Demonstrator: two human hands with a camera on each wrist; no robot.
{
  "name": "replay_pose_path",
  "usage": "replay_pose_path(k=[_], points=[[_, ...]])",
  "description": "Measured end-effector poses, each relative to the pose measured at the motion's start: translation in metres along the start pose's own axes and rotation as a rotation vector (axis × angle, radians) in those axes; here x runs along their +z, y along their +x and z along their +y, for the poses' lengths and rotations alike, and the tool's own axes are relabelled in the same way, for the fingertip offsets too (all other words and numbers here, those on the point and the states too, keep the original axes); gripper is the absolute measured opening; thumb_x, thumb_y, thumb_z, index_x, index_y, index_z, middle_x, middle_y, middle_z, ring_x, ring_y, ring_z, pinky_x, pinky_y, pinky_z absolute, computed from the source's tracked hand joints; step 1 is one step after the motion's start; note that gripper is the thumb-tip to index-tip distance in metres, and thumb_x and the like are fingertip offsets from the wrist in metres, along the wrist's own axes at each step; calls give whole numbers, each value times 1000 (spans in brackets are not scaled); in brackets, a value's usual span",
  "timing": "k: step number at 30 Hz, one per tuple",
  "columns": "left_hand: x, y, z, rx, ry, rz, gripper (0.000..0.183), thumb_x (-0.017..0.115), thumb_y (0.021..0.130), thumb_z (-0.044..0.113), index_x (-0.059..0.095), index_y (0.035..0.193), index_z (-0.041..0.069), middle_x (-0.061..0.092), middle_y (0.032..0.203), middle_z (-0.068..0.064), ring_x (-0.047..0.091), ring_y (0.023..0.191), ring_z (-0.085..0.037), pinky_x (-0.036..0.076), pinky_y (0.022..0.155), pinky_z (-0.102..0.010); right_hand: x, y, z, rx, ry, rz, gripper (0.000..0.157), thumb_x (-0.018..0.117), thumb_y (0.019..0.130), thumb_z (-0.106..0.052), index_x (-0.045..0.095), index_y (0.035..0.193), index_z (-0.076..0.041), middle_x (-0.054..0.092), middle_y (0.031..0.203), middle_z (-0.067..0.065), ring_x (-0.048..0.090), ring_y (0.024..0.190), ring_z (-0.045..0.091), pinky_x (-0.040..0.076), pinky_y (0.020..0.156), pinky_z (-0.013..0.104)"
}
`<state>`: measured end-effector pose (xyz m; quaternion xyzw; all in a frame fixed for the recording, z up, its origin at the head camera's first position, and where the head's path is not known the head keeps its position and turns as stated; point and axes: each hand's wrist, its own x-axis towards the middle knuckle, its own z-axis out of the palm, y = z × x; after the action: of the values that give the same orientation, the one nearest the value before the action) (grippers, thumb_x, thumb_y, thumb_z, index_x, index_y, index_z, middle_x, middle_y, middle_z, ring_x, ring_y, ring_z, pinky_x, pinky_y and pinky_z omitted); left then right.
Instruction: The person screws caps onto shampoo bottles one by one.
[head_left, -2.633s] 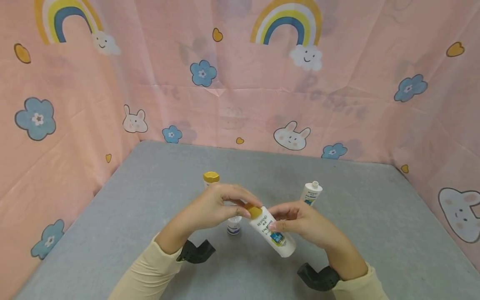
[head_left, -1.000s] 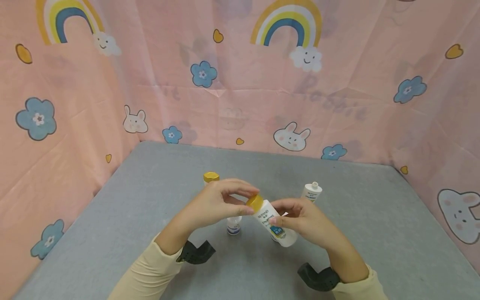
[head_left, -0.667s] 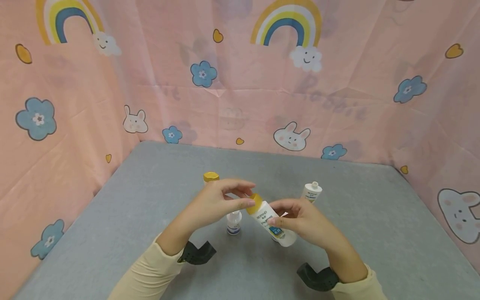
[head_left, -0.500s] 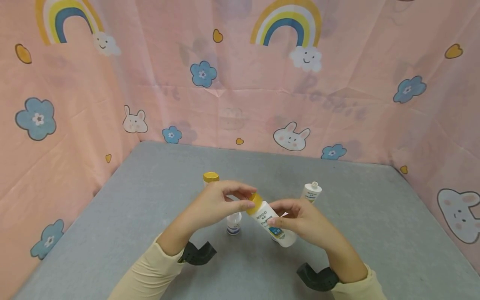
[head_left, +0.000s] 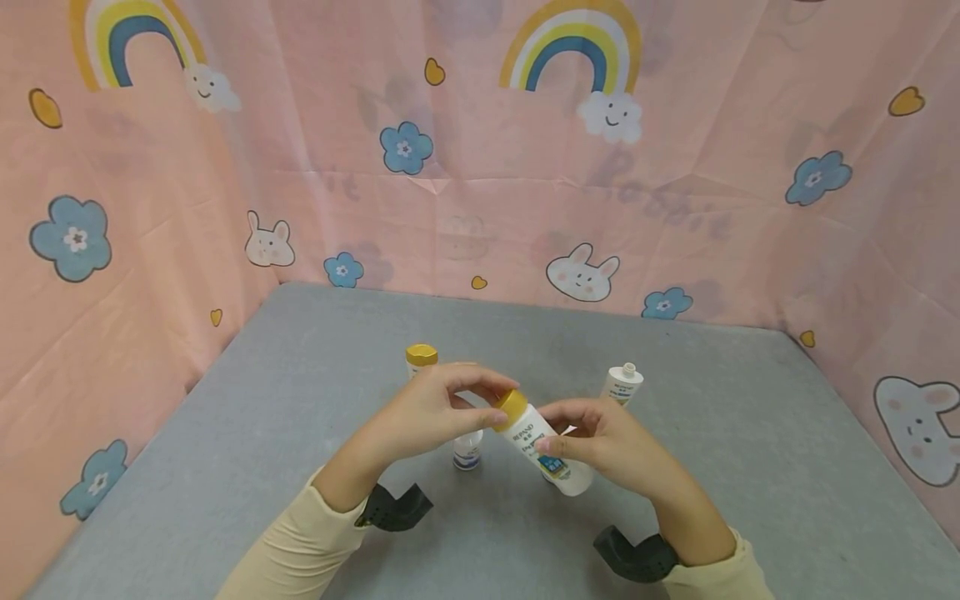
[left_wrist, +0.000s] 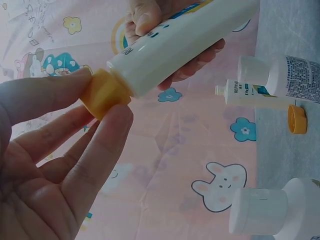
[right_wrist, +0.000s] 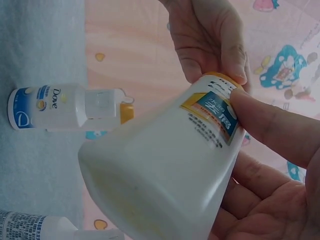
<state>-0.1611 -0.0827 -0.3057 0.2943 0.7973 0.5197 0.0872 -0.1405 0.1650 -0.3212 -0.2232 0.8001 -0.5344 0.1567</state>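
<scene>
The left-hand grip pinches a yellow cap between thumb and fingertips. The right-hand grip is closed round a white bottle, thumb across the front label. The cap sits at the neck end of this bottle; whether it is fully seated cannot be told. The bottle is held clear of the worktop, over its middle part, tilted with the cap toward the left edge and the base toward the near edge.

A small bottle with a clear cap stands just beyond the left-hand grip; its label reads "Dove" in the right wrist view. A further clear-capped bottle, bearing a block of small print, stands behind the held one and is mostly hidden in the head view. Toward the far edge, left of centre, stands a yellow-topped bottle, its lower part hidden by the left hand. Right of centre stands an uncapped white bottle, neck bare. A loose yellow cap lies on the worktop near it.

Both wrists carry a black mount; the sleeves are beige. A pink printed cloth rises behind the far edge and along both sides.
</scene>
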Motion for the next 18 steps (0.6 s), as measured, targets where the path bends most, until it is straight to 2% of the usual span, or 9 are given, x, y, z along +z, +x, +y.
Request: replay_pose_path(k=[6, 13, 18], points=[[-1, -1, 2, 8, 1, -17, 32, 74, 89, 11, 70, 121, 12, 71, 115, -2, 64, 108, -15, 58, 84, -25, 0, -2, 0, -50, 18, -12, 31, 68, 93, -10, 66, 118, 9, 70, 100, 22, 66, 83, 15, 58, 71, 35], [-1, -1, -1, 40, -36, -14, 40, 74, 89, 12, 66, 128, 9, 67, 127, -5, 63, 118, -19, 55, 94, -23, 0, -1, 0, -43, -11, -14, 31, 68, 93, -12, 67, 118, 6, 70, 100, 22, 67, 83, 14, 59, 70, 34], [-1, 0, -2, 20, -21, 13, 35, 74, 90, 17, 69, 124, 11, 70, 118, -3, 65, 109, -16, 57, 89, -24, 0, 0, 0, -23, -41, -12, 30, 68, 93, -15, 68, 117, 4, 70, 99, 20, 66, 83, 17, 58, 70, 35]])
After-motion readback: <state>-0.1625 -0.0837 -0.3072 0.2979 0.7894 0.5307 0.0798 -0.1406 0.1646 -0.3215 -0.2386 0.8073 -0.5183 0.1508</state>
